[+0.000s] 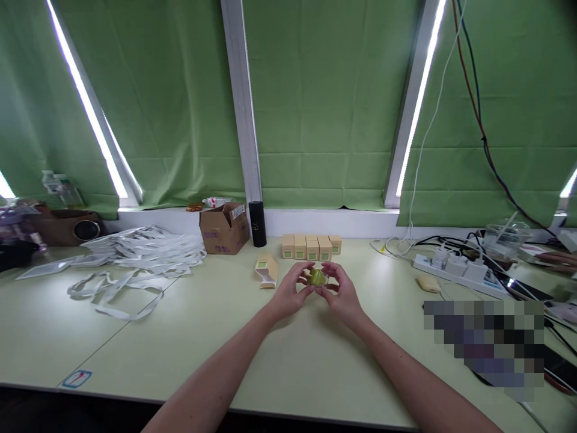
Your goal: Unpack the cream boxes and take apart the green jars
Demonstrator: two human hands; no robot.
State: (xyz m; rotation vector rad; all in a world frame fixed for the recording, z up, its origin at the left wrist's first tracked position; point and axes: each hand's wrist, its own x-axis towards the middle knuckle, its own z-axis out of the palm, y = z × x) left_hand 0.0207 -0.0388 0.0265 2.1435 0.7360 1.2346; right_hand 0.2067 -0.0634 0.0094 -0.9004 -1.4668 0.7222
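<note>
A small shiny green object [317, 277], with a clear glassy part at its right side, is held between both hands over the middle of the table. My left hand [294, 290] pinches it from the left with fingers curled round it. From the right, my right hand [339, 294] grips it the same way, and the thumbs nearly meet in front. Its exact kind is hard to make out behind the fingers. Left of my hands lies a small kraft-paper box [266, 270] with its end open. Just beyond my hands stand several similar kraft boxes [312, 248] with green labels.
White flat straps [121, 294] and a pile of white packets [144, 246] lie at left. An open cardboard carton [224, 231] and a black cylinder [257, 224] stand at the back. A power strip [460, 276] with chargers and tangled cables occupies the right.
</note>
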